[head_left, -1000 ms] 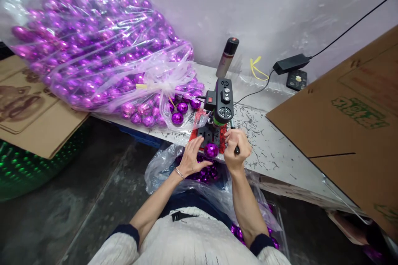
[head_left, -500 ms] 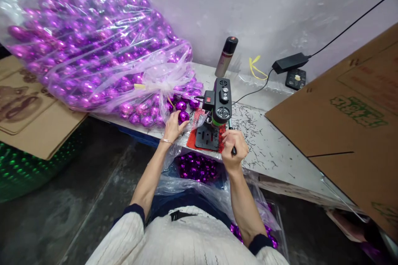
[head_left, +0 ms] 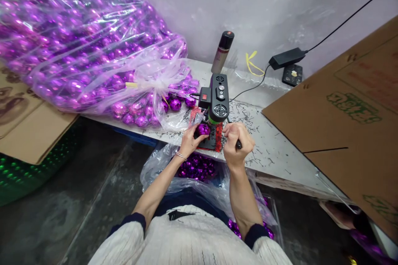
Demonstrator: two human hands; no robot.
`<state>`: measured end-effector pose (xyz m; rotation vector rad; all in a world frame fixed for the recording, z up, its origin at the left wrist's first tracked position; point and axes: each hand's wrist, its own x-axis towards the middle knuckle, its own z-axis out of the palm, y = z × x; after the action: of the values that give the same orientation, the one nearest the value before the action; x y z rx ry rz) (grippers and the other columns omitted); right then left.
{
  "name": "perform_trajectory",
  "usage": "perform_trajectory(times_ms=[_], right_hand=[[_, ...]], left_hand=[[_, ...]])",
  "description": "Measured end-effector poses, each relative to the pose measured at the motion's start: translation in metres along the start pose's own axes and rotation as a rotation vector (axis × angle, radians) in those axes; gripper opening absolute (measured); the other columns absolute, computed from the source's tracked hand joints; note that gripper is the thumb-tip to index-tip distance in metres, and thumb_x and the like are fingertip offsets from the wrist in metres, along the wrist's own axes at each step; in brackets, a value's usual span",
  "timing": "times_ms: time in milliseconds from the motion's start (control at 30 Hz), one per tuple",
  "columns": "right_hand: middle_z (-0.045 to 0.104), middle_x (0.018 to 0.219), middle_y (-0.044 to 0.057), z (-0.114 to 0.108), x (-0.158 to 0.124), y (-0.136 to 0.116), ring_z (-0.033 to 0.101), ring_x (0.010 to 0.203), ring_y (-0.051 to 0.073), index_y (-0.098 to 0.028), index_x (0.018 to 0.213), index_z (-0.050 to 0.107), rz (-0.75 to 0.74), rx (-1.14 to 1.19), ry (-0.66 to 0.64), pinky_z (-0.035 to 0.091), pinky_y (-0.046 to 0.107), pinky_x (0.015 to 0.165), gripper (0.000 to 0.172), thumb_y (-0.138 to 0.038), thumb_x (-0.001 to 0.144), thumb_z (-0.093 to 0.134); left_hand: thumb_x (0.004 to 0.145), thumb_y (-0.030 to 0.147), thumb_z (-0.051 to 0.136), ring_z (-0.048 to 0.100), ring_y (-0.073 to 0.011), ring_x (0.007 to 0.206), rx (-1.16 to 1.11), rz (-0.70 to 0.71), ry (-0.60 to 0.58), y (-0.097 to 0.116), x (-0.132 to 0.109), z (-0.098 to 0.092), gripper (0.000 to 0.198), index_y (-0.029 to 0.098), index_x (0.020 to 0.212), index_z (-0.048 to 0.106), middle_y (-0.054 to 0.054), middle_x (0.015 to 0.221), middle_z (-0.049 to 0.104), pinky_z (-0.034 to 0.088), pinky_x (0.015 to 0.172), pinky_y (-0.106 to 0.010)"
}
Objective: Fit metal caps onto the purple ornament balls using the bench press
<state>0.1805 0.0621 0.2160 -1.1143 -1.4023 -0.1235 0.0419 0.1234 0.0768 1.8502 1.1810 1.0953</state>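
My left hand [head_left: 190, 140] grips a shiny purple ball ornament [head_left: 203, 129] between thumb and fingers. It holds the ornament just under the front end of a small black bench machine [head_left: 219, 97], over the machine's dark base plate. My right hand [head_left: 238, 140] is closed around the black-ended lever [head_left: 239, 145] at the machine's right side. Red material [head_left: 219, 138] lies beneath the base plate. Behind the left hand, several loose purple ornaments [head_left: 175, 104] spill from the mouth of a large clear bag [head_left: 155, 83].
More purple ornaments [head_left: 199, 165] lie in a plastic-lined container below the table edge. Short black scraps [head_left: 248, 120] litter the white table [head_left: 273, 149]. A spray can [head_left: 222, 51] and a black power adapter [head_left: 287, 58] stand behind. Cardboard boxes [head_left: 342, 120] rise at right.
My left hand has moved right with a purple ornament, from the loose pile to beneath the machine's head. My right hand stays on the lever, slightly lower. The view has shifted slightly.
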Motion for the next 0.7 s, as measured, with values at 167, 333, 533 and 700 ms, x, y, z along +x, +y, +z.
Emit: perform_trajectory(times_ms=[167, 333, 533, 700], right_hand=[[0.061, 0.069, -0.001, -0.001, -0.002, 0.000, 0.060, 0.065, 0.013, -0.023, 0.074, 0.053, -0.023, -0.004, 0.007, 0.046, 0.029, 0.063, 0.026, -0.015, 0.098, 0.048], [0.061, 0.069, -0.001, -0.001, -0.004, 0.000, 0.060, 0.065, 0.013, -0.023, 0.075, 0.054, -0.040, -0.021, -0.007, 0.045, 0.029, 0.062, 0.026, -0.015, 0.098, 0.046], [0.062, 0.069, -0.001, -0.001, -0.006, 0.000, 0.061, 0.065, 0.013, -0.023, 0.075, 0.054, -0.052, -0.006, -0.012, 0.046, 0.029, 0.062, 0.025, -0.012, 0.097, 0.047], [0.061, 0.069, -0.001, -0.002, -0.007, 0.002, 0.060, 0.066, 0.013, -0.022, 0.076, 0.054, -0.070, -0.003, -0.005, 0.045, 0.029, 0.063, 0.024, -0.011, 0.097, 0.048]], left_hand=[[0.089, 0.049, 0.075, 0.065, -0.0318, 0.128, 0.018, 0.086, -0.050, 0.002, 0.005, -0.003, 0.059, 0.018, 0.137, 0.060, -0.015, 0.134, 0.070, 0.052, 0.111, -0.050], [0.093, 0.047, 0.072, 0.065, -0.0311, 0.129, 0.024, 0.091, -0.012, -0.003, 0.005, 0.002, 0.058, 0.018, 0.140, 0.056, -0.016, 0.136, 0.068, 0.053, 0.110, -0.048], [0.095, 0.052, 0.067, 0.066, -0.0300, 0.127, 0.035, 0.154, -0.071, -0.005, 0.007, -0.008, 0.060, 0.017, 0.142, 0.053, -0.016, 0.134, 0.069, 0.054, 0.109, -0.046], [0.096, 0.054, 0.064, 0.063, -0.0314, 0.132, 0.025, 0.202, -0.144, -0.007, 0.001, -0.014, 0.063, 0.017, 0.145, 0.051, -0.018, 0.139, 0.066, 0.051, 0.112, -0.049]])
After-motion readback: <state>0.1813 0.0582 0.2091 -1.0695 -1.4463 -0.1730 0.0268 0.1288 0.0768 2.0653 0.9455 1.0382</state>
